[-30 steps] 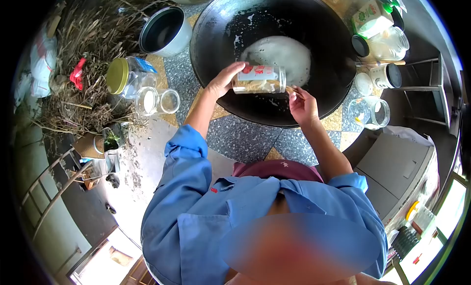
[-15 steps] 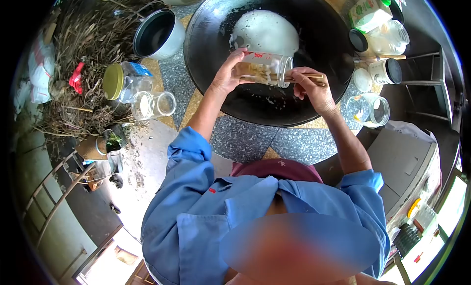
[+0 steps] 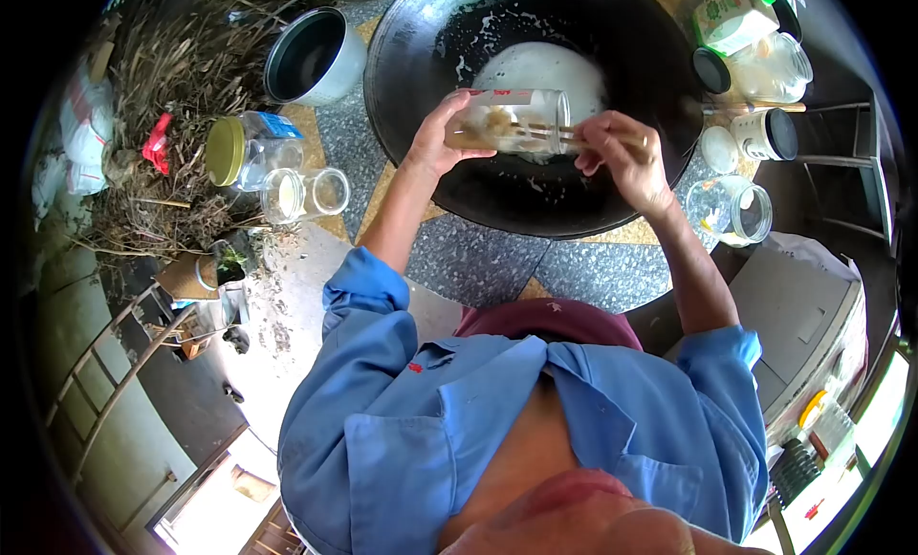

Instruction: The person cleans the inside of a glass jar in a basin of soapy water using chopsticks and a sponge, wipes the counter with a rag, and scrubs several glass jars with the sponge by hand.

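Note:
My left hand point(image 3: 442, 139) is wrapped round the base of a clear jar point(image 3: 550, 106) with a red-lettered label, tipped on its side. Pale brownish stuff lies inside the jar. In my right hand point(image 3: 626, 163) are wooden chopsticks point(image 3: 639, 140), whose tips reach through the jar's mouth into the contents. Both hands are over a large black wok point(image 3: 421, 67). A foamy white mass point(image 3: 535, 65) sits in the wok behind the jar, and white bits cling to the wok's surface.
Left of the wok stand a white pot point(image 3: 354, 63), a jar with a yellow lid point(image 3: 226, 152) and a small open jar point(image 3: 327, 192). At the right are a green-and-white carton point(image 3: 732, 20), an open jar point(image 3: 754, 214) and a dark-lidded tub point(image 3: 779, 134). Dry brush point(image 3: 163, 58) is piled far left.
The chopsticks have shifted inside the jar, and its contents look stirred. The white mass has slid down and right in the wok, leaving white flecks above. The camera view has moved slightly.

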The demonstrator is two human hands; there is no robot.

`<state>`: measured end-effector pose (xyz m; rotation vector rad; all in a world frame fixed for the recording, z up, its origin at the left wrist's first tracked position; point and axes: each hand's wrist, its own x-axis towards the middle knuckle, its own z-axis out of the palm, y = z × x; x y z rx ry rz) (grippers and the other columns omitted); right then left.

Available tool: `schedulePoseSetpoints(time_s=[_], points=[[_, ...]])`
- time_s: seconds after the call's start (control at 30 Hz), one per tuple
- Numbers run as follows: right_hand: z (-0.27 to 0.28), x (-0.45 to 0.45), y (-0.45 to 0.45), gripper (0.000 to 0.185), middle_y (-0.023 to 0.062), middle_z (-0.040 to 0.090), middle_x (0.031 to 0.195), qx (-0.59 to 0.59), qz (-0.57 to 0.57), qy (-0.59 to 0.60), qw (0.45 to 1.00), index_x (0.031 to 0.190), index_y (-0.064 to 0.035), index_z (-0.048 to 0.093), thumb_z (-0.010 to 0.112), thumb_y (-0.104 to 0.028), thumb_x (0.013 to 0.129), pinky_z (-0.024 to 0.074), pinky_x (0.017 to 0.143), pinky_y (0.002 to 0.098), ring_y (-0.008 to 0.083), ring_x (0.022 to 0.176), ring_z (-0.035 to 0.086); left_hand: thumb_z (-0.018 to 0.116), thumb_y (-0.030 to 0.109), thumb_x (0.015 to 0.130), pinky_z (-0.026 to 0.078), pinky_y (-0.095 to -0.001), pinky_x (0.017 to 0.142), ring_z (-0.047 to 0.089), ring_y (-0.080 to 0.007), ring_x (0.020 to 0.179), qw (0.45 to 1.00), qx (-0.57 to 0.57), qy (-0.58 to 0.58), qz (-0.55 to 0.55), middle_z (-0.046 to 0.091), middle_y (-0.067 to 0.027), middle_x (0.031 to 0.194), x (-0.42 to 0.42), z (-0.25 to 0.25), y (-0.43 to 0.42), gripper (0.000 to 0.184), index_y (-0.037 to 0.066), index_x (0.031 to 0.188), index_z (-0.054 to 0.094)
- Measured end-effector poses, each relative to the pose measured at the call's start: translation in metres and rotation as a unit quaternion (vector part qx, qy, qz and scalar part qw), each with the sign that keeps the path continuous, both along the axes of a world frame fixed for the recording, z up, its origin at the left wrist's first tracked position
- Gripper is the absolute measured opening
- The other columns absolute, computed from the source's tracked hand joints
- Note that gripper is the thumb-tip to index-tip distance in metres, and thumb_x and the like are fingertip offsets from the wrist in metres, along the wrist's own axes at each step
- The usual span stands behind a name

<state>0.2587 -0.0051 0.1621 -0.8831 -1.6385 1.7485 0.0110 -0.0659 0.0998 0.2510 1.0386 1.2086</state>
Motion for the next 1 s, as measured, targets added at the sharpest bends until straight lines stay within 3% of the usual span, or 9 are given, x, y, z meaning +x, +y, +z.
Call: schedulePoseSetpoints(time_s=[0.03,0.23,0.3,0.47,0.53,0.63,0.83,0.9,1.0], points=[[-0.005,-0.004,0.004,0.015,0.0102,0.059,0.076,-0.082,-0.032,0.031,0.996,0.084,0.0056,0.058,0.049,-0.007,0.084,0.0484,0.051,0.0219,0.0131,0.057,0.058,0.057,0.036,0.076,0.046,-0.0532,0.072,0.052,-0.0311,0.097,1.000,-0.002,0.002,-0.001,0.050,-0.0092,0.107,0.002,-0.001,-0.001,0.034,0.016,0.103,0.050],[-0.041,-0.008,0.002,0.017,0.0136,0.060,0.072,-0.240,-0.105,0.140,0.955,0.084,0.0060,0.057,0.049,-0.009,0.082,0.0496,0.051,0.0240,0.0173,0.055,0.059,0.049,0.034,0.081,0.046,-0.0510,0.074,0.054,-0.0277,0.096,0.997,0.047,-0.025,0.047,0.055,-0.0066,0.106,-0.002,-0.010,0.000,0.030,0.016,0.105,0.052],[-0.058,-0.010,-0.009,0.017,0.0145,0.060,0.073,-0.385,-0.207,0.214,0.874,0.084,0.0067,0.057,0.049,-0.008,0.082,0.0496,0.051,0.0230,0.0178,0.056,0.059,0.049,0.034,0.081,0.046,-0.0487,0.074,0.055,-0.0249,0.094,0.990,0.111,-0.066,0.056,0.056,-0.0053,0.104,0.001,-0.014,0.002,0.029,0.016,0.104,0.053],[-0.062,-0.015,-0.034,0.018,0.0122,0.059,0.072,-0.476,-0.314,0.278,0.773,0.087,0.0068,0.057,0.048,-0.008,0.083,0.0476,0.050,0.0204,0.0156,0.060,0.058,0.052,0.036,0.078,0.047,-0.0477,0.071,0.055,-0.0251,0.093,0.994,0.066,-0.024,0.078,0.056,-0.0053,0.100,0.012,-0.017,-0.005,0.028,0.018,0.100,0.053],[-0.048,-0.013,-0.036,0.019,0.0094,0.058,0.071,-0.407,-0.232,0.208,0.859,0.089,0.0058,0.058,0.049,-0.010,0.083,0.0439,0.045,0.0203,0.0136,0.055,0.056,0.051,0.038,0.078,0.045,-0.0516,0.073,0.054,-0.0275,0.094,0.995,0.024,-0.069,0.066,0.056,-0.0068,0.101,0.011,-0.017,-0.009,0.031,0.017,0.101,0.054],[-0.031,-0.006,-0.028,0.019,0.0069,0.057,0.070,-0.311,-0.117,0.153,0.931,0.090,0.0040,0.058,0.049,-0.011,0.084,0.0410,0.043,0.0206,0.0122,0.050,0.053,0.050,0.039,0.078,0.043,-0.0547,0.074,0.054,-0.0289,0.095,0.995,0.010,-0.078,0.053,0.056,-0.0077,0.102,0.005,-0.009,-0.008,0.032,0.017,0.101,0.054],[0.004,-0.007,-0.004,0.019,0.0080,0.059,0.071,-0.170,0.025,0.016,0.985,0.092,0.0008,0.060,0.051,-0.014,0.085,0.0460,0.045,0.0205,0.0100,0.052,0.056,0.050,0.037,0.079,0.043,-0.0545,0.073,0.053,-0.0294,0.096,0.997,0.014,-0.079,-0.020,0.055,-0.0101,0.104,-0.017,-0.007,-0.001,0.035,0.011,0.101,0.055],[0.008,-0.008,0.001,0.017,0.0089,0.060,0.073,-0.058,0.144,-0.019,0.988,0.092,0.0015,0.060,0.051,-0.010,0.084,0.0477,0.048,0.0204,0.0104,0.054,0.057,0.050,0.038,0.078,0.042,-0.0546,0.075,0.053,-0.0296,0.096,0.994,-0.026,-0.017,-0.109,0.053,-0.0115,0.106,-0.018,-0.005,-0.003,0.036,0.011,0.102,0.054],[0.011,-0.018,-0.004,0.014,0.0091,0.060,0.082,0.105,0.198,-0.006,0.975,0.092,0.0033,0.059,0.050,-0.004,0.083,0.0503,0.055,0.0221,0.0134,0.060,0.060,0.053,0.040,0.076,0.041,-0.0548,0.078,0.052,-0.0304,0.098,0.988,-0.117,-0.001,-0.100,0.052,-0.0126,0.108,-0.015,-0.002,-0.003,0.041,0.010,0.104,0.052]])
